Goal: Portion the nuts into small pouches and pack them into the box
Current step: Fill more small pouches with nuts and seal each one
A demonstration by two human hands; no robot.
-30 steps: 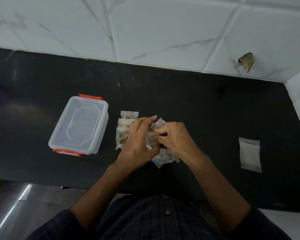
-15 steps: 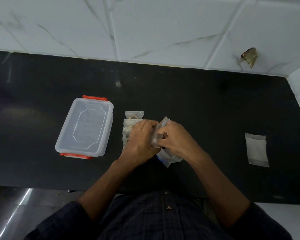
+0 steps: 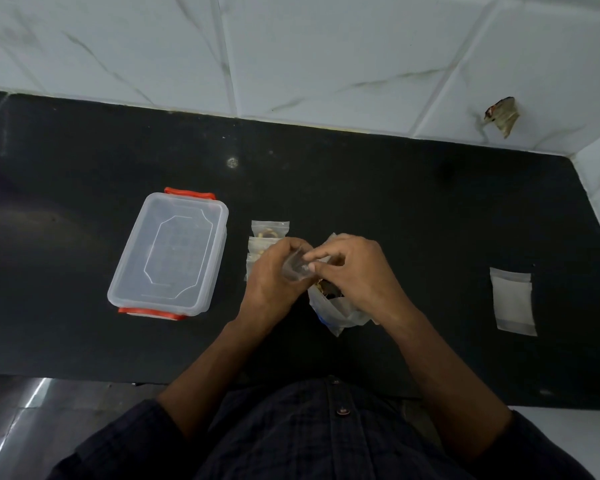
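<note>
Holding a small clear pouch [image 3: 296, 269] above the bench [image 3: 413, 209], both hands work at mid-frame. The left hand [image 3: 274, 275] curls its fingers round the pouch's left side. The right hand [image 3: 354, 271] pinches the pouch's right edge between thumb and forefinger.

Under the right hand a larger bag [image 3: 336, 313] lies on the bench, with nuts [image 3: 326, 289] showing at its mouth.

Three filled pouches [image 3: 269, 232] lie stacked in a column just left of the hands, partly hidden by the left hand.

The box [image 3: 172, 254], clear with red clips, stands left of the stack with its lid on.

An empty pouch [image 3: 513, 301] lies flat well to the right, apart from everything else.
</note>
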